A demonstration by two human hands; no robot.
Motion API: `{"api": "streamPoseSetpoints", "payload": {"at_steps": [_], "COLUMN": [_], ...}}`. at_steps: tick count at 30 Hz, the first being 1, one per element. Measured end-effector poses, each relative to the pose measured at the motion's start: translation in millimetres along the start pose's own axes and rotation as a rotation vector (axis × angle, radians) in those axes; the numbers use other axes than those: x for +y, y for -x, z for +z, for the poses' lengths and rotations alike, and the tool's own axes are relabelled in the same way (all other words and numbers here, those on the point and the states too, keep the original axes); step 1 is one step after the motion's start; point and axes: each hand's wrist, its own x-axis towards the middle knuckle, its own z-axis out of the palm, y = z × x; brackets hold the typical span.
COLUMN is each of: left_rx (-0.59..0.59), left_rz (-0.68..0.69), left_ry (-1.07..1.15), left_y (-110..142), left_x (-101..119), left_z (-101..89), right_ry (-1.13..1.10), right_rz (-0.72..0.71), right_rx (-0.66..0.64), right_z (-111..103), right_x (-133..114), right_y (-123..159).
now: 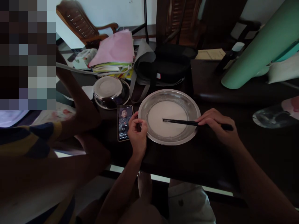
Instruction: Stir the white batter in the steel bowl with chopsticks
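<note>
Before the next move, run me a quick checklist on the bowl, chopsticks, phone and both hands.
1. Right hand holding the chopsticks: ok.
2. Chopstick tips within the bowl's rim: ok.
3. Bowl upright on the table: ok.
4. Left hand gripping the bowl: cannot tell; it is at the rim, contact unclear.
5. Phone well clear of the left hand: not ok; they overlap in this view.
6. Pale liquid free of lumps: cannot tell.

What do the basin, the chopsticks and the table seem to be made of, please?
Basin: probably stainless steel, with a soft shine on its grey wall and rim.
Chopsticks: smooth and black, perhaps lacquered wood or plastic.
Table: possibly wood, dark with a faint sheen.
</note>
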Motion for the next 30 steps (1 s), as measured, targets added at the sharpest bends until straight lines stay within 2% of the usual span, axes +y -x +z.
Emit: {"api": "streamPoseSetpoints", "payload": {"at_steps": [2,6,8,13,19,24,28,30], "left_rx": [-0.002,-0.073,-0.128,-0.223,-0.252,-0.241,-0.256,-0.260], "left_rz": [-0.012,-0.033,-0.066,-0.038,-0.029,-0.017,-0.010,-0.005], "left_ry": [0.003,0.060,0.099,0.030,-0.019,-0.022,-0.025,-0.019], "left_y": [1,9,15,27,28,28,28,28], "left_x": [-1,-4,-5,0,-1,-2,-1,-1], "left_z": [-0.1,-1.0,-1.6,-3.2,-4.6,-5.2,-5.5,-5.5], "right_ry": [0.029,0.061,0.021,0.018,0.007,-0.007,0.007,-0.055], "right_rz": [-0.027,0.025,0.048,-0.011,0.039,-0.007,0.025,0.049], "right_rx": [-0.021,0.111,0.128,-0.054,0.108,-0.057,0.097,0.117], "right_z": [1,-5,-6,-1,-8,-3,-7,-9], "right_x": [1,7,7,2,5,3,5,6], "right_y": [0,2,3,1,1,1,2,3]}}
